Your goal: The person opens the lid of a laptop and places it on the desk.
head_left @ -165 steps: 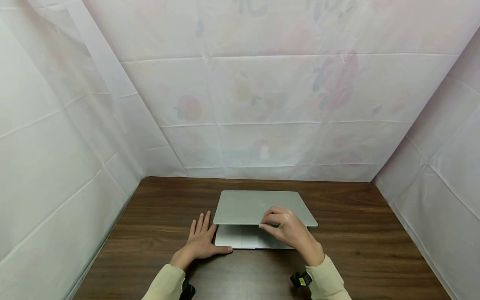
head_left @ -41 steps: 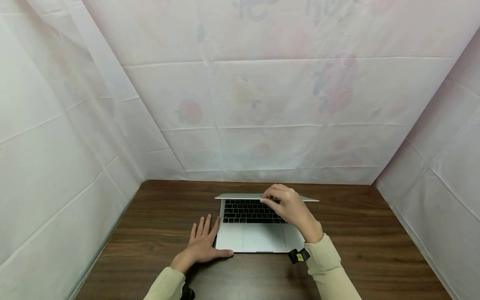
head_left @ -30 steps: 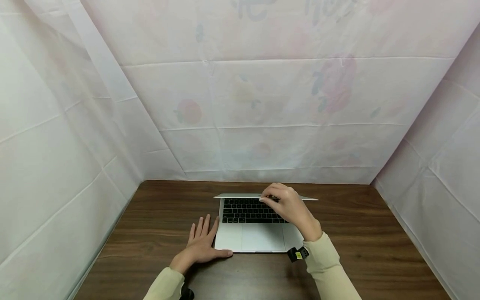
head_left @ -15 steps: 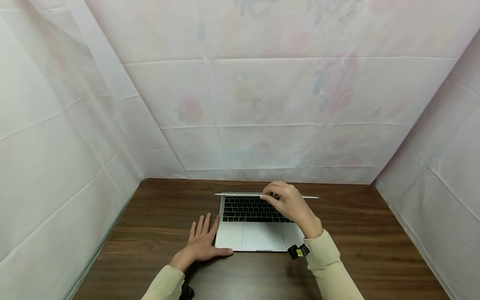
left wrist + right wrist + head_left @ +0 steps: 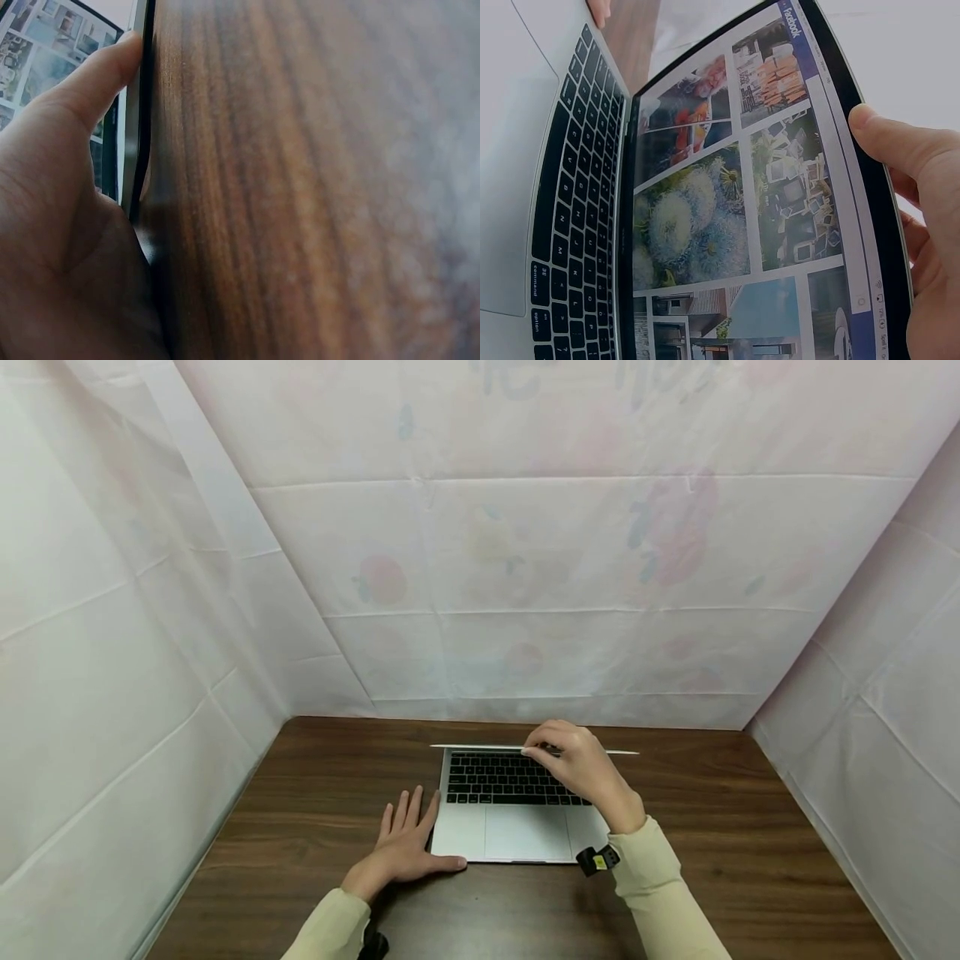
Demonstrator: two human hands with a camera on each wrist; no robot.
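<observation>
A silver laptop (image 5: 527,833) with black keys stands on the wooden table, its lid raised to near upright. In the right wrist view its lit screen (image 5: 697,202) shows a page of photos. My right hand (image 5: 581,768) pinches the lid's top edge, thumb on the screen side and fingers behind. My left hand (image 5: 401,847) lies with spread fingers at the laptop's front left corner. In the left wrist view, the thumb of the left hand (image 5: 67,150) lies along the laptop's front edge. The back of the lid is hidden from the head view.
Dark wooden table (image 5: 750,860) extends on both sides of the laptop. White cloth (image 5: 525,543) with faint fruit prints hangs behind it, and further white cloth hangs at left and right. A small black wrist device (image 5: 597,860) sits at the right sleeve.
The lid has swung up and back from nearly closed, uncovering the keyboard; my right hand has moved away from me with it. Over the last second it tilts only slightly further. My left hand stays put.
</observation>
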